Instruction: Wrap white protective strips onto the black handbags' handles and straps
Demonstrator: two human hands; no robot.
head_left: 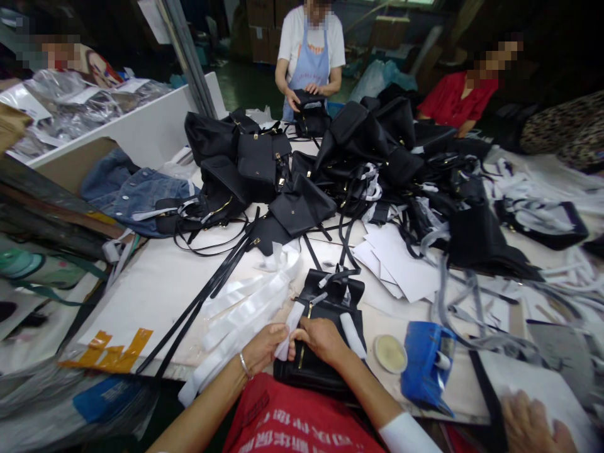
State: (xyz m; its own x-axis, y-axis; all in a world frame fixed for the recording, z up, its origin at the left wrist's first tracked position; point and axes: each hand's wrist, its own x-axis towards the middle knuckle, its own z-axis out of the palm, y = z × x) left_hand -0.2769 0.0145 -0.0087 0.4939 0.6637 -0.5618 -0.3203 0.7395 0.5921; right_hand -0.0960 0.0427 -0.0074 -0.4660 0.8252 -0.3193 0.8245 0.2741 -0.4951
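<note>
A black bag point(330, 372) with gold zippers lies at the table's front edge, its straps pointing away from me. My left hand point(265, 347) pinches a white strip point(294, 318) at the bag's left side. Close beside it, my right hand point(319, 338) has its fingers closed on the same strip, over the bag's front. A second white piece point(353, 335) rests on the bag's right part. Left of the bag spreads a bundle of white strips point(245, 302).
Right of the bag are a round tin point(391, 353) and a blue tape dispenser point(425, 362). Black bags point(302, 207) pile up across the table's back, beside white paper sheets point(401, 264). Another person's hand point(531, 421) is at lower right; an aproned person point(311, 53) stands opposite.
</note>
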